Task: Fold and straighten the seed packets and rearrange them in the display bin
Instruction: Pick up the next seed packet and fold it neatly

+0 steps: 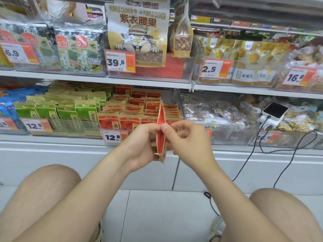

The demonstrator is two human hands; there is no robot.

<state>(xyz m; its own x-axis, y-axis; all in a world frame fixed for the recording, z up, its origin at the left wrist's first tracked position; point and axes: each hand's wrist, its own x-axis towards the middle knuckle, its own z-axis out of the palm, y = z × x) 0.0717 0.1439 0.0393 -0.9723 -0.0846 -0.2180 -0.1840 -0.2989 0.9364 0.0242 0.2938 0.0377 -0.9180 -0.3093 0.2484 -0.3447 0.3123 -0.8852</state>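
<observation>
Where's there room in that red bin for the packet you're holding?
Mainly the back right corner of the red bin, behind the red packets and against its right wall. Elsewhere the rows are packed tight. The left hand and right hand, pinching the held packet, hide the front right corner.

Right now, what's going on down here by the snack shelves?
A crouching person holds one red packet upright and edge-on. The left hand grips its lower part while the right hand pinches its middle with the fingers, seemingly pressing it flat. Rows of matching packets stand in the bin just behind it.
</observation>
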